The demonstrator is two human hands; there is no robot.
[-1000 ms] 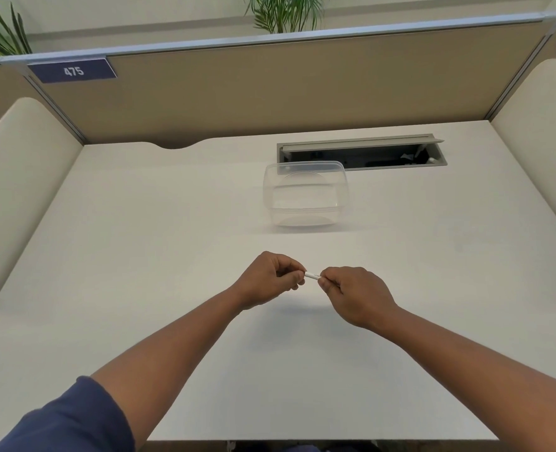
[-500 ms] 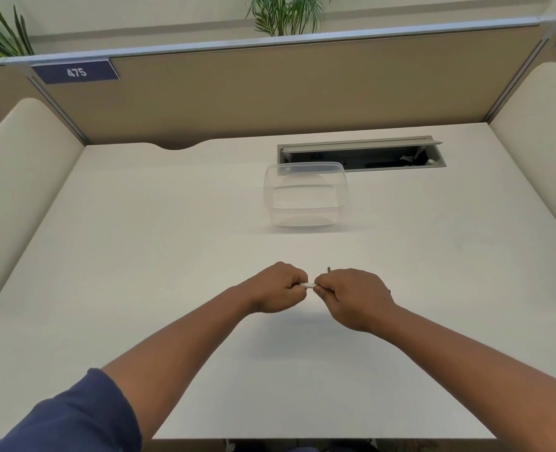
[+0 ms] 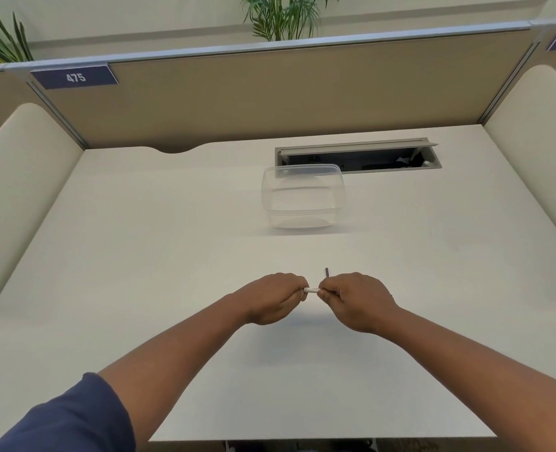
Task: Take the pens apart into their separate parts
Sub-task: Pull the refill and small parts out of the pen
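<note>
While both fists sit close together low over the white desk, a slim white plastic pen bridges the small gap between them, lying roughly level. The left hand has its fingers curled round one end, and the right hand has its fingers curled round the other, so only a short stretch of barrel shows. A thin dark stick pokes up from the top of the right fist; whether it is a pen part I cannot tell.

Such a pen is likely light, stiff and smooth, so it may slip under a straight pull. A firm hold on each side of the barrel joint, with a twist, looks the safer way. Any inner parts would be small and easily dropped. A clear, rounded plastic tub stands well beyond the hands, just before a grey cable hatch in the desk.
</note>
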